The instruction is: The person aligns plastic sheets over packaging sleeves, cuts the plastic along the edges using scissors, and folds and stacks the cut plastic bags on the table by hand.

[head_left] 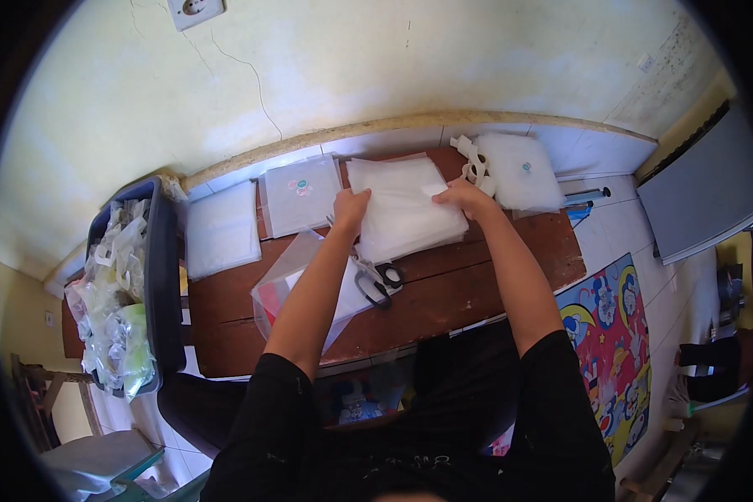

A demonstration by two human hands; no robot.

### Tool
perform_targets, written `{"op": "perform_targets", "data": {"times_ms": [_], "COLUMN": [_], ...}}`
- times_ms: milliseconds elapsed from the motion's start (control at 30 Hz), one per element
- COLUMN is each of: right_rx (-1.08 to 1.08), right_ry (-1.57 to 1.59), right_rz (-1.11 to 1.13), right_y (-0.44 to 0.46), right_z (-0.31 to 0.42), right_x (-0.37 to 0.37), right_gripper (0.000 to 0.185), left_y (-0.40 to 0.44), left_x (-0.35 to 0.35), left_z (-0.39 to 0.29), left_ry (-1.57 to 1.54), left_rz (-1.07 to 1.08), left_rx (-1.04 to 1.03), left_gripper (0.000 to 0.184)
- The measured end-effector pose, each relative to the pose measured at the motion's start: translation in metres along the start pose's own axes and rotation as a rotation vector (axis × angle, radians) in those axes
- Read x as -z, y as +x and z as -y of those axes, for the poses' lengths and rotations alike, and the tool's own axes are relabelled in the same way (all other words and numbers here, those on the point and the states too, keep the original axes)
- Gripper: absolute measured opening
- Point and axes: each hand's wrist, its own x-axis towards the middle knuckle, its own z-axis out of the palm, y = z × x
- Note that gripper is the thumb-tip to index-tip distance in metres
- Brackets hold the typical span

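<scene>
On a low brown wooden table (443,289) lies a stack of clear plastic sheets or bags (406,209). My left hand (352,207) grips the stack's left edge, thumb on top. At its right edge my right hand (463,199) holds it, also with the thumb over the top. Black-handled scissors (383,280) rest just below the stack, partly over clear plastic with white and red pieces (297,276). Left of my left hand is a printed plastic pile (301,197), and further left a plain one (222,230).
A dark bin (167,276) full of crumpled plastic stands at the left. Another plastic pile (523,171) and a white curled strip (474,161) sit at the table's right. A colourful mat (611,351) lies on the floor at the right.
</scene>
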Motion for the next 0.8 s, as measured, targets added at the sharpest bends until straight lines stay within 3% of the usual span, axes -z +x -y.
{"op": "perform_targets", "data": {"times_ms": [133, 200, 233, 267, 300, 333, 400, 467, 633, 667, 733, 800], "right_rx": [-0.043, -0.044, -0.049, -0.051, -0.085, -0.115, -0.098, -0.087, -0.081, -0.084, -0.034, -0.014], "right_ry": [0.195, 0.15, 0.105, 0.106, 0.014, -0.079, -0.06, -0.04, 0.366, 0.366, 0.827, 0.917], "right_rz": [0.082, 0.06, 0.036, 0.038, 0.015, -0.01, -0.014, -0.016, 0.025, 0.024, 0.128, 0.106], "right_y": [-0.017, -0.022, -0.024, -0.025, -0.025, -0.024, -0.025, -0.025, 0.011, 0.012, -0.008, -0.019], "right_z": [0.006, 0.011, 0.012, 0.013, 0.014, 0.016, 0.015, 0.011, -0.027, -0.032, -0.023, -0.018], "right_x": [-0.001, -0.003, -0.004, -0.007, -0.008, -0.009, -0.011, -0.012, 0.003, 0.006, 0.008, 0.005], "right_gripper": [0.084, 0.086, 0.089, 0.089, 0.087, 0.086, 0.081, 0.076, 0.045, 0.045, 0.047, 0.043], "left_y": [-0.015, -0.034, -0.032, -0.03, -0.029, -0.028, -0.026, -0.024, -0.031, -0.027, -0.017, -0.018], "left_x": [0.008, 0.009, 0.009, 0.008, 0.009, 0.009, 0.008, 0.007, -0.001, -0.004, -0.012, -0.017], "left_z": [-0.021, -0.035, -0.033, -0.029, -0.026, -0.023, -0.017, -0.008, -0.006, 0.001, 0.017, 0.02], "left_ry": [-0.182, 0.086, 0.088, 0.254, 0.42, 0.419, 0.178, 0.136, 0.072, -0.002, -0.078, -0.106], "left_rz": [0.155, 0.295, 0.294, 0.249, 0.201, 0.199, 0.156, 0.122, -0.045, -0.094, -0.138, -0.234], "left_rx": [0.135, -0.122, -0.123, -0.257, -0.391, -0.393, -0.236, -0.23, -0.138, -0.12, -0.103, -0.126], "left_gripper": [0.039, 0.041, 0.041, 0.041, 0.041, 0.041, 0.041, 0.039, 0.035, 0.035, 0.034, 0.034]}}
